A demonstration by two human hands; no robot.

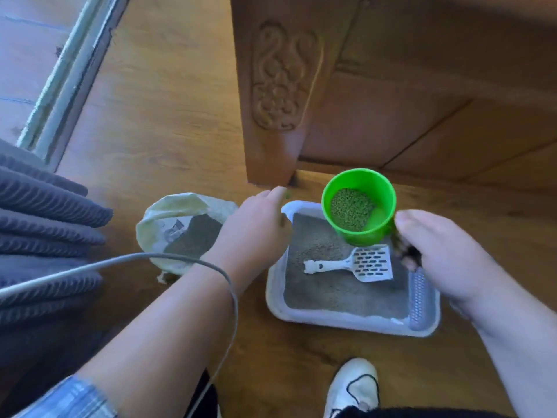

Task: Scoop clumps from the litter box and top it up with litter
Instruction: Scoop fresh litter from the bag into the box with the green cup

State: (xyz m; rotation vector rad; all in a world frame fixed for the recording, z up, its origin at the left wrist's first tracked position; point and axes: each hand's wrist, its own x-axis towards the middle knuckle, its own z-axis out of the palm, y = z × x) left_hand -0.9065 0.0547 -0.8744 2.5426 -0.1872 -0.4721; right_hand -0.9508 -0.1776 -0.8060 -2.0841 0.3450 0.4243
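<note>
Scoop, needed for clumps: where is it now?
Head view, right of centre: the white scoop lies on the litter in the litter box, just below the green cup in the right hand.

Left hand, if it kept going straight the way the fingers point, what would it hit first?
Probably the carved furniture leg, just past the far corner of the litter box, though depth is unclear.
</note>
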